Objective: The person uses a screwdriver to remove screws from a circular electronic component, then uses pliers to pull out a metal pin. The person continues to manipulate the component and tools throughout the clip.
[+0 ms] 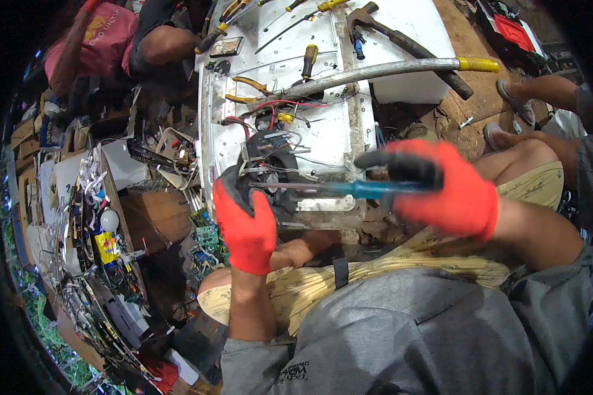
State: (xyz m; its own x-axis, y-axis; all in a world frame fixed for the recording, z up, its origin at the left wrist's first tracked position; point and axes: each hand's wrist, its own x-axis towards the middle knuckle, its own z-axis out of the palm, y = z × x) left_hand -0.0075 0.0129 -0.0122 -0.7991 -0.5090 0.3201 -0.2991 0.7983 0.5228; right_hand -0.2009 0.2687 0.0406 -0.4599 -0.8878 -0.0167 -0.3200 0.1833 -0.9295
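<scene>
My right hand (441,191), in a red and black work glove and smeared by motion, is closed round the teal handle of a screwdriver (369,189). Its thin shaft runs left to a dark part with wires and metal pieces (270,164). My left hand (247,227), gloved the same way, grips this part at its near left side; the glove and shaft cover some of it, so its kind is unclear. Red and black wires (270,108) and a small yellow component (284,118) lie just beyond it on a white metal panel (227,148).
Orange-handled pliers (252,85), a yellow-black screwdriver (310,62), a hammer (408,46) and a ribbed hose (389,68) lie on the panel's far part. Scrap and cables (99,263) heap up at left. Another person (105,39) sits far left; someone's legs (540,95) show at right.
</scene>
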